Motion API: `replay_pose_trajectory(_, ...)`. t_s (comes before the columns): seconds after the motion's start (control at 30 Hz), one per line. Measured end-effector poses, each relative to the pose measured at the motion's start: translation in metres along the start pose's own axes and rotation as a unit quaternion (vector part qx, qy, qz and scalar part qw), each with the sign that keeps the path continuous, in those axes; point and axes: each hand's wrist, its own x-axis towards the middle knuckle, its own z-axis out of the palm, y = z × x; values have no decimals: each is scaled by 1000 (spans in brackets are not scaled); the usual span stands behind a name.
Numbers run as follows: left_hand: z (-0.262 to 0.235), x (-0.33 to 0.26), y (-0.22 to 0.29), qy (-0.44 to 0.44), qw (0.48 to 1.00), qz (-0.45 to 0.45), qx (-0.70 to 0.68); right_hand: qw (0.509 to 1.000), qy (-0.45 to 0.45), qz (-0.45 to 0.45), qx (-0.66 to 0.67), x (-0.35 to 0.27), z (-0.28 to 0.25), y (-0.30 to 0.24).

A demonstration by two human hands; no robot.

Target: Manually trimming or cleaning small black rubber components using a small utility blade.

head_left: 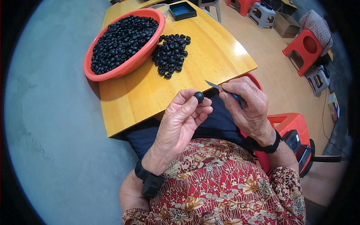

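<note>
Left hand [183, 120] grip: closed on a small round black rubber bead [199, 97], pinched at the fingertips, held up over the lap just off the bench [150, 93] edge. Right hand [247, 108] grip: closed around a small knife with a thin grey blade [213, 86]; blade tip points left, just above and right of the bead, not touching it. Beyond the grips, on the yellow wooden bench: a loose pile of black ring-shaped beads [170, 54], and left of it, touching, a round orange plastic basin [125, 67] full of the same beads.
</note>
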Motion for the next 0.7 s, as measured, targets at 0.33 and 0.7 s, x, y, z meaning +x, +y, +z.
replay_pose_trajectory(0.33,-3,-8,5,-22,1000,-6,-10,999,-33,11,13,-3,4,-7)
replay_pose_trajectory(0.7,-4,-9,5,-31,999,5,-8,998,-12,35,51,-5,4,-5)
